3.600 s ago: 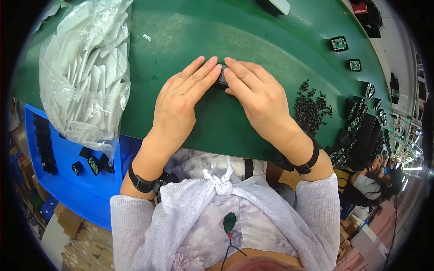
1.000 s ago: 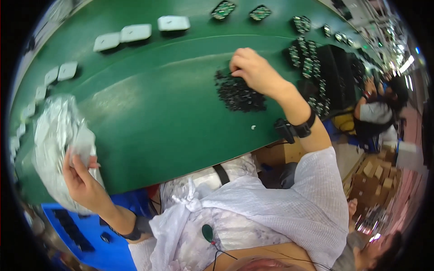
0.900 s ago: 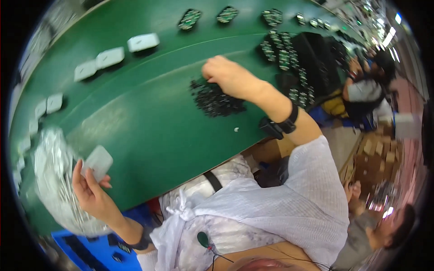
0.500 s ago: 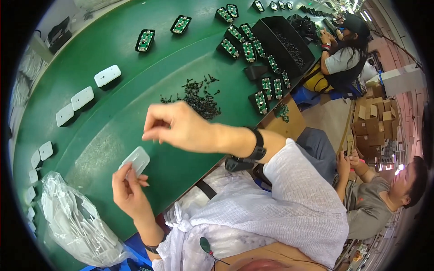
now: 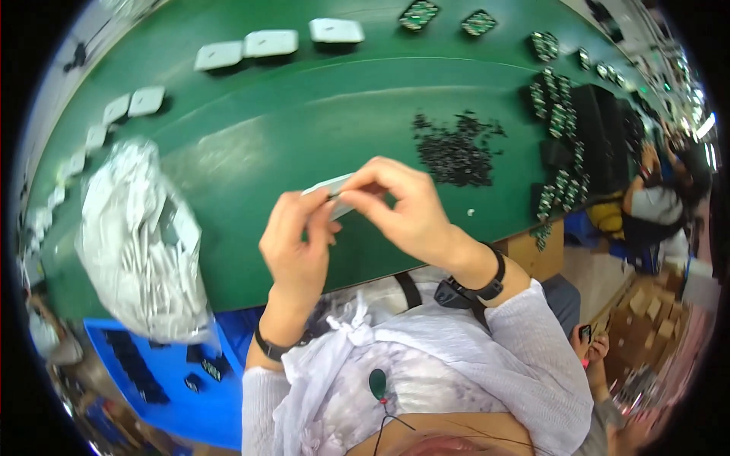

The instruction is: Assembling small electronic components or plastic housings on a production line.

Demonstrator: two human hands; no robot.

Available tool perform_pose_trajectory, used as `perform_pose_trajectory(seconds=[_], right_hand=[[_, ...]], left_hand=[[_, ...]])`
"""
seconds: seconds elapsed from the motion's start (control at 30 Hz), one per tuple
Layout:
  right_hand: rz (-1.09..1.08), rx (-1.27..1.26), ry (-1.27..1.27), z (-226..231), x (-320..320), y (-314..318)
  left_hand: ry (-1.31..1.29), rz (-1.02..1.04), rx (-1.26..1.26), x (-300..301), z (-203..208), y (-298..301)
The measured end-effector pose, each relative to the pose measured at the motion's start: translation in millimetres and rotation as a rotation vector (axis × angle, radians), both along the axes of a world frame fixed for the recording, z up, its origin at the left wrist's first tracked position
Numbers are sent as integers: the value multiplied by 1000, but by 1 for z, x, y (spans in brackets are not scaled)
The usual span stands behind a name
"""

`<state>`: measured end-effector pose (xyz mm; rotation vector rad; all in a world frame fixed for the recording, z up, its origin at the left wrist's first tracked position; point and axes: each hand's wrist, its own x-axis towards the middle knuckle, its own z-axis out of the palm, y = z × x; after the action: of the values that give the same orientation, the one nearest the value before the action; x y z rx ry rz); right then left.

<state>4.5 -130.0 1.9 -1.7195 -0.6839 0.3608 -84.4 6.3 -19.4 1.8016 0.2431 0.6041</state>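
A white plastic cover (image 5: 325, 185) is in my left hand (image 5: 293, 239), its fingers closed round the edge over the green table. My right hand (image 5: 403, 201) meets it there, thumb and forefinger pinched on a small dark piece (image 5: 333, 197) against the cover. Blur and fingers hide most of that piece. Beyond my right hand lies a loose pile of small black parts (image 5: 456, 150) on the table.
White covers (image 5: 271, 43) line the table's far and left side. A clear bag of white pieces (image 5: 141, 251) lies left, above a blue bin (image 5: 160, 414). Black housings with green circuit boards (image 5: 559, 114) stand right, beside a black box (image 5: 597, 140). Other people are at right.
My view has swung to the right. My right hand has come down from above the table to the cover in my left hand, and both hands now meet.
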Motion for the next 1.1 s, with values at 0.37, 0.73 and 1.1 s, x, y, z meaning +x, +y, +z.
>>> perform_pose_trajectory(seconds=[0.37,0.73,1.1], right_hand=[[-5,-38,-34,3,1,5],[46,-149,-313,-4,4,9],[-111,-19,-248,-19,-12,15]], left_hand=[[67,-161,-609,-4,-1,7],[-9,-111,-513,-2,-1,2],[-21,-69,-219,-6,-5,5]])
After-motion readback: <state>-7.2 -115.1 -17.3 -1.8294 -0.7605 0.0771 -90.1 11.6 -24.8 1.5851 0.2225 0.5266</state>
